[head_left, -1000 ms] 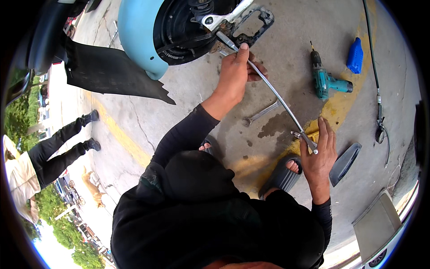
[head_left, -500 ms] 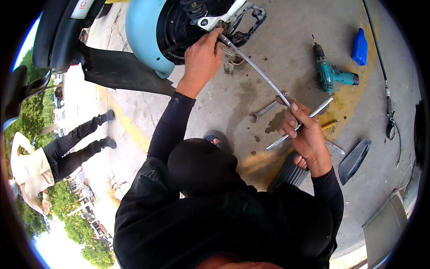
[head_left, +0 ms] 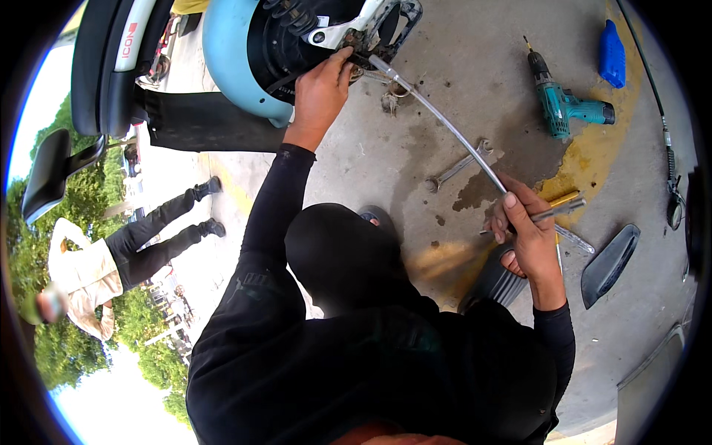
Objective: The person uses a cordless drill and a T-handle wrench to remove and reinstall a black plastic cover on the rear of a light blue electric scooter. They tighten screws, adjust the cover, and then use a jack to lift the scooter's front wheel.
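My left hand (head_left: pixel 320 96) reaches to the rear end of a scooter with a light-blue fender (head_left: pixel 225 55). Its fingertips press together at a dark part under the white arm (head_left: pixel 347 31) by the wheel; what they hold, if anything, is hidden. Closed round the crossbar of a long T-handle socket wrench (head_left: pixel 454 127), my right hand (head_left: pixel 530 233) sits to the right over the floor. The wrench's shaft slants up to the left, and its socket end is just right of my left fingertips, a small gap apart.
On the concrete lie a double-ended spanner (head_left: pixel 456 169), a teal cordless drill (head_left: pixel 555 107), a blue bottle (head_left: pixel 612 55), a hose (head_left: pixel 653 89) and a black curved piece (head_left: pixel 610 265). A black mudflap (head_left: pixel 208 122) hangs left. A person (head_left: pixel 89 267) stands at far left.
The view has shifted. The socket end has moved from beside my left fingers to a little right of them. The crossbar has turned in my right hand's grip.
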The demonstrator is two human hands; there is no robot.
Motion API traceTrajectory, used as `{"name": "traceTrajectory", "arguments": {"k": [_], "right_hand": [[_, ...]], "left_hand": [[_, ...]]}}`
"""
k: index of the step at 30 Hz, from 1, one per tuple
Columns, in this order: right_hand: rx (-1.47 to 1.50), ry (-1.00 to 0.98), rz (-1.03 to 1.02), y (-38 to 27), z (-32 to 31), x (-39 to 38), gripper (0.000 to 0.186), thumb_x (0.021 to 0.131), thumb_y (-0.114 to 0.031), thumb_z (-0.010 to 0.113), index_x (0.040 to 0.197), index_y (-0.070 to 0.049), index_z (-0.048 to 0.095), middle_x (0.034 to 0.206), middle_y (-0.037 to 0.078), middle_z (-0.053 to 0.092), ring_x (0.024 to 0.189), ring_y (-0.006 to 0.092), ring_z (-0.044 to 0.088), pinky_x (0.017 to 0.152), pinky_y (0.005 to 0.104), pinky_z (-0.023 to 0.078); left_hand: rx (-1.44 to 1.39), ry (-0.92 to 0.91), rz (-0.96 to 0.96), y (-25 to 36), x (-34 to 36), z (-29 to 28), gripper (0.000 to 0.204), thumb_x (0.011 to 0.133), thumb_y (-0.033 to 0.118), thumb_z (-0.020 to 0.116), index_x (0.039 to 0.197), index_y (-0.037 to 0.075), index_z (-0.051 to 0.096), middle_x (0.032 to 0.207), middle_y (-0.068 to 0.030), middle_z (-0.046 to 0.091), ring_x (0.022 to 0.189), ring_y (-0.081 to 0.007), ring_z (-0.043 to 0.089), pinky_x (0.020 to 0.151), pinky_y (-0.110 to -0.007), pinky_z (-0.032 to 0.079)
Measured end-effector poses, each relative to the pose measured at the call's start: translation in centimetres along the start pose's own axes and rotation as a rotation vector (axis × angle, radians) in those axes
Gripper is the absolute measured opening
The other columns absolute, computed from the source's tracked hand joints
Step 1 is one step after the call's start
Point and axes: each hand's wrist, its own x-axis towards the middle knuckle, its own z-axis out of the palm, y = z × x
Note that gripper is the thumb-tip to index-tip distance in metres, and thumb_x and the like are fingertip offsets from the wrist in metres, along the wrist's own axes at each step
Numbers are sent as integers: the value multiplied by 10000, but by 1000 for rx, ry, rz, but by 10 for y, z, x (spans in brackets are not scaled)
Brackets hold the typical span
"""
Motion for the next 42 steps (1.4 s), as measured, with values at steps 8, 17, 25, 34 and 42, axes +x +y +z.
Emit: {"name": "traceTrajectory", "arguments": {"k": [8, 17, 25, 34, 42], "right_hand": [[-717, 245, -135, 54, -87, -31, 365, 1000, -128, 522, 1319, 47, 545, 722, 72, 554, 607, 153, 522, 647, 291, 472], [-1574, 53, -307, 35, -102, 6, 651, 826, -119, 691, 1400, 21, 416, 1159, 174, 615, 1128, 325, 581, 937, 407, 482], [-57, -261, 235, -41, 44, 184, 721, 892, -575, 571, 1277, 33, 534, 1043, 191, 663, 953, 238, 681, 891, 362, 525], [-315, -64, -494, -16, 99, 236, 261, 835, -179, 643, 974, 40, 615, 886, 287, 640, 865, 389, 666, 760, 484, 499], [-309, 119, -382, 4, 106, 241, 268, 844, -197, 616, 876, 66, 576, 812, 288, 619, 819, 462, 617, 714, 480, 493]], "left_hand": [[-490, -109, -474, 7, -18, -31, 191, 894, 91, 706, 1014, -35, 627, 770, -89, 713, 694, -99, 672, 645, -241, 545], [-770, -312, -925, 18, -9, -58, 131, 905, 120, 668, 970, 39, 589, 598, -9, 536, 507, -87, 498, 467, -226, 349], [-1013, -364, -1147, 34, -7, -44, 189, 1002, 208, 461, 1083, 57, 543, 949, -57, 602, 782, -129, 570, 617, -266, 409], [-1509, 4, -1007, 7, -18, -11, 206, 999, 249, 480, 1037, 49, 510, 872, -11, 464, 773, -138, 427, 689, -278, 374], [-1514, 149, -1037, -2, -8, -4, 325, 1041, 348, 469, 904, 56, 430, 785, -11, 389, 688, -112, 385, 610, -234, 370]]}}
